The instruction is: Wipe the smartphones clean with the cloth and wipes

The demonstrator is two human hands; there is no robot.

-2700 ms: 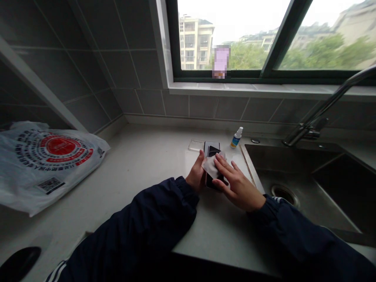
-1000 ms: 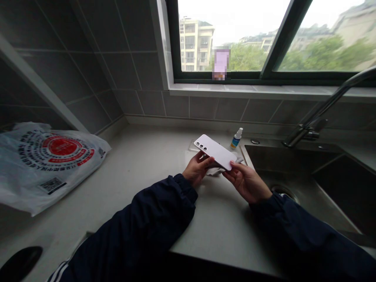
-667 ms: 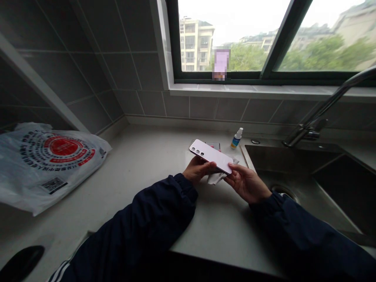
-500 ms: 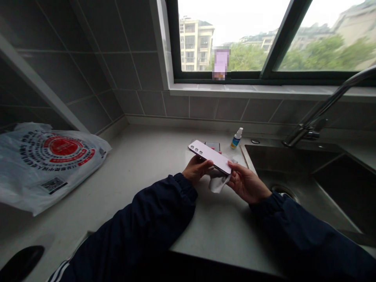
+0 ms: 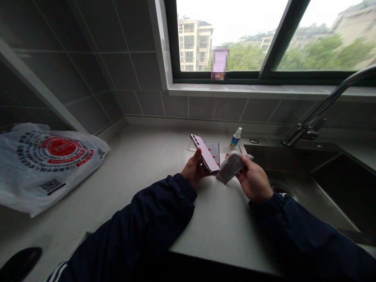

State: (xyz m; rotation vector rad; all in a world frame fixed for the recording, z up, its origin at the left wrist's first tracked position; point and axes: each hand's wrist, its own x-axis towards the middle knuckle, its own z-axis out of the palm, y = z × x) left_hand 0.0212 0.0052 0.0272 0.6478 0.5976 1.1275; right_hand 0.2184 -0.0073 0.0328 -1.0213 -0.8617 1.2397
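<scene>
My left hand point(image 5: 194, 169) holds a lilac smartphone point(image 5: 204, 152) tilted steeply on its long edge, with its back and triple camera lenses facing right. My right hand point(image 5: 254, 182) grips a crumpled white cleaning cloth point(image 5: 230, 167) just to the right of the phone, and the two are very close. Behind the phone, a black glossy slab point(image 5: 213, 150), possibly a phone screen, lies on the white stone countertop point(image 5: 141, 156). A clear plastic piece point(image 5: 191, 144) lies beside it, partly hidden by the lilac phone.
A small spray bottle with a blue label point(image 5: 235, 138) stands near the back wall. To the right are a steel sink point(image 5: 290, 156) and a tall faucet point(image 5: 305, 131). A white-and-red plastic bag point(image 5: 49, 164) lies at the left, below a tiled wall and window.
The phone has turned from lying across both hands to standing on edge in my left hand. My right hand has released it and now holds the cloth, lifted from the counter.
</scene>
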